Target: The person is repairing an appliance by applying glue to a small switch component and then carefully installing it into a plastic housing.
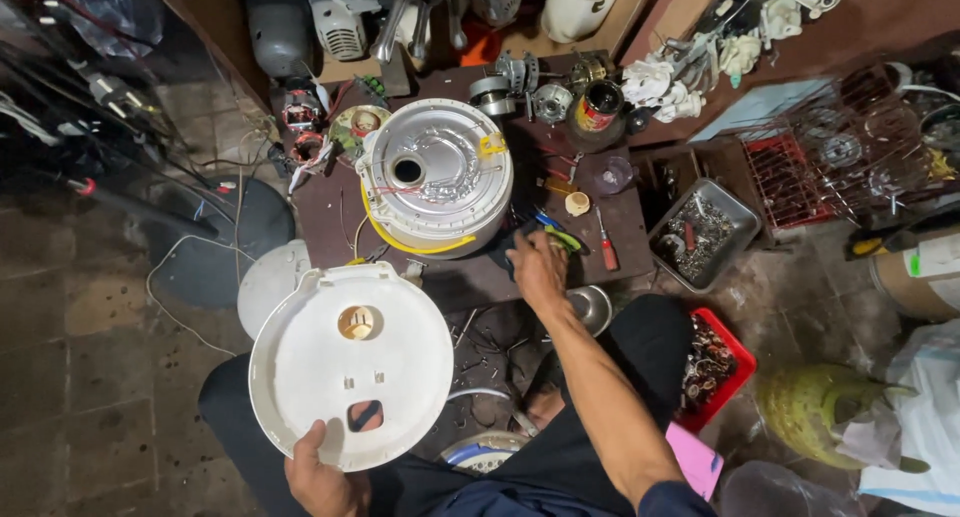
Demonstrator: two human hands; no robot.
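Note:
My left hand (322, 473) grips the near rim of a round white plastic cover (350, 362), held flat above my lap, with a round hole and a square cutout in it. My right hand (538, 265) reaches onto the small dark table (625, 222) and rests on a tool with a green and yellow handle (562, 239); whether it grips the tool I cannot tell. Just left of that hand stands an upturned silver appliance body (436, 175) with a centre hole, red wires and a yellow band.
A red-handled screwdriver (606, 247) lies right of my right hand. A metal tray of screws (703, 232), a red bin of parts (712, 362) and a wire rack (800, 172) stand at the right. Motor parts (530, 92) crowd the table's back; cables lie at left.

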